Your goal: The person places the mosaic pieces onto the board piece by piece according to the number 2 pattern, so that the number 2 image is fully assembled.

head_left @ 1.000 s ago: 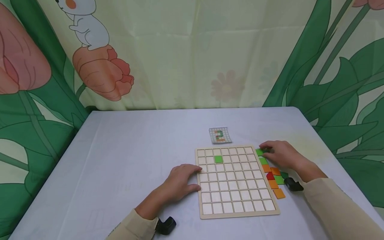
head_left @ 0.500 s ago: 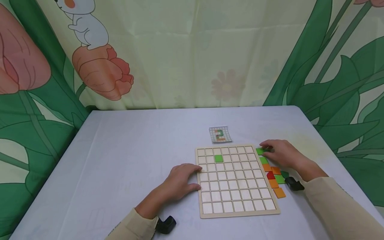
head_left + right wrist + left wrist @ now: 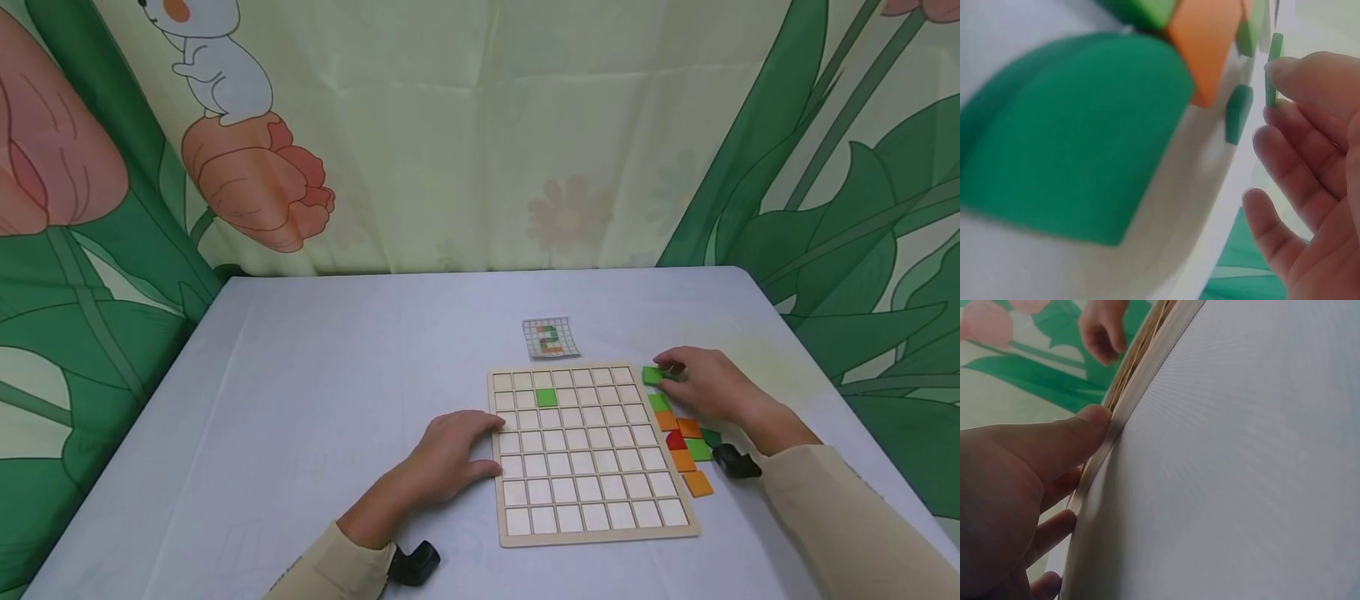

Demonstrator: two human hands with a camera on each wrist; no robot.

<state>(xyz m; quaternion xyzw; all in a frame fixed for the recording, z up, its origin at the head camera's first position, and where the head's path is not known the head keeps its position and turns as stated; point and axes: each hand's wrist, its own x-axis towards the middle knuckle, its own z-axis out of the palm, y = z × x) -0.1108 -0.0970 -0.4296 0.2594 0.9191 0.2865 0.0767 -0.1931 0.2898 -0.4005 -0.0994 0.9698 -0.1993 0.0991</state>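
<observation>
A wooden grid board [image 3: 600, 538] lies on the table, with a light green square tile [image 3: 547, 397] set in one cell near its top. My left hand [image 3: 446, 454] touches the board's left edge with thumb and fingertips; the left wrist view shows the thumb [image 3: 1066, 440] against the wooden rim. Beyond the top right corner, my right hand [image 3: 708, 385] pinches another light green tile [image 3: 652, 376]. That tile stands on edge between thumb and finger in the right wrist view, apart from a dark green piece [image 3: 1239, 114] on the table.
Loose pieces lie along the board's right side: orange tiles [image 3: 697, 483], light green ones [image 3: 697, 450], a red piece [image 3: 675, 440] and a dark green rounded piece [image 3: 711, 437]. A small card [image 3: 551, 338] with a coloured grid pattern lies behind the board.
My right hand has raised the light green tile slightly and shifted it a little away from the board's corner. My left hand has kept its place at the board.
</observation>
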